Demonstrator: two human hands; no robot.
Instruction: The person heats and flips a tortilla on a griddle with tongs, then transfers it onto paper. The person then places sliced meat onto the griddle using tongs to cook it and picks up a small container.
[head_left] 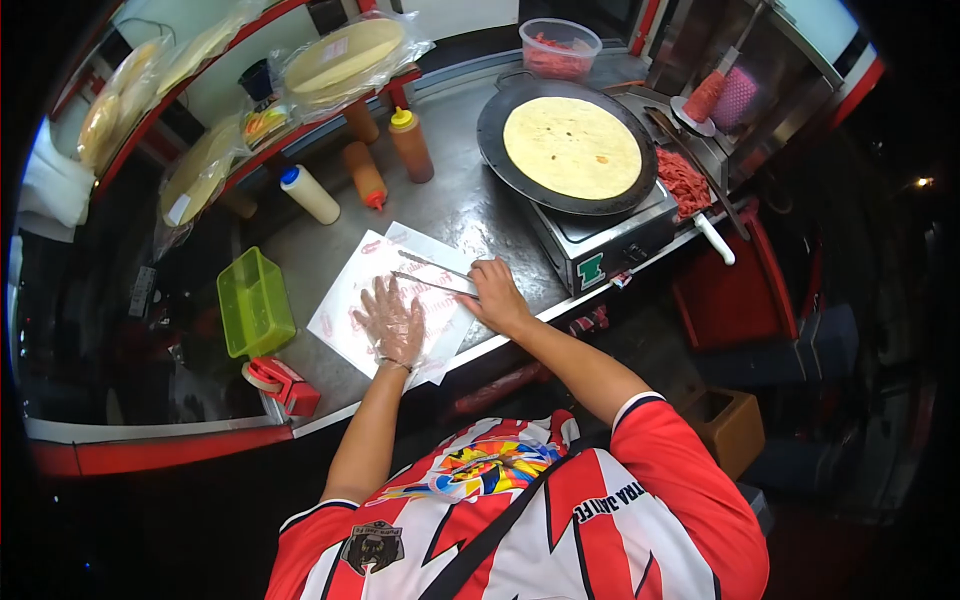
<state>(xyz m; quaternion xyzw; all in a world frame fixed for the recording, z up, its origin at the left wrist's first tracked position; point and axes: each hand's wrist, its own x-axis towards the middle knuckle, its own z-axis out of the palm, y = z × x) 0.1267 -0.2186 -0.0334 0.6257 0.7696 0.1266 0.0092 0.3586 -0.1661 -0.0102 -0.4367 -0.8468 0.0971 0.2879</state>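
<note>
My left hand (pixel 392 322), in a clear plastic glove, lies flat with spread fingers on printed white paper sheets (pixel 345 290) near the counter's front edge. Bare and closed round the end of metal tongs (pixel 432 268), my right hand (pixel 495 295) rests at the sheets' right side. The tongs' two arms point left over the paper. To the upper right, a flatbread (pixel 572 147) lies on a round black griddle (pixel 497 150), which sits on a metal stove (pixel 610 240).
Squeeze bottles (pixel 411 146) stand behind the paper. A green basket (pixel 256 302) and a red tape dispenser (pixel 283 385) are at the left. Shredded meat (pixel 684 184), a white-handled knife (pixel 714 240) and a vertical spit (pixel 705 98) are at the right. Bagged flatbreads (pixel 345 60) lie on the shelf.
</note>
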